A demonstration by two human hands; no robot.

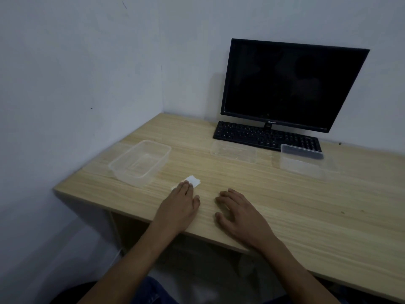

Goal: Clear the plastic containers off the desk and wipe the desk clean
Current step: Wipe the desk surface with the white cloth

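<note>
A wooden desk (285,200) carries three clear plastic pieces. An open rectangular container (140,162) sits near the left edge. A flat clear lid (233,151) lies in the middle, in front of the keyboard. Another clear container (301,161) stands to the right, overlapping the keyboard's right end. A small white folded tissue (192,181) lies near the front. My left hand (180,207) rests flat on the desk with its fingertips on the tissue. My right hand (238,218) rests beside it, fingers spread and relaxed, holding nothing.
A black monitor (291,84) and a black keyboard (263,134) stand at the back against the wall. Walls close in the desk's left and back sides. The desk's front edge (219,240) runs under my wrists, with legroom below.
</note>
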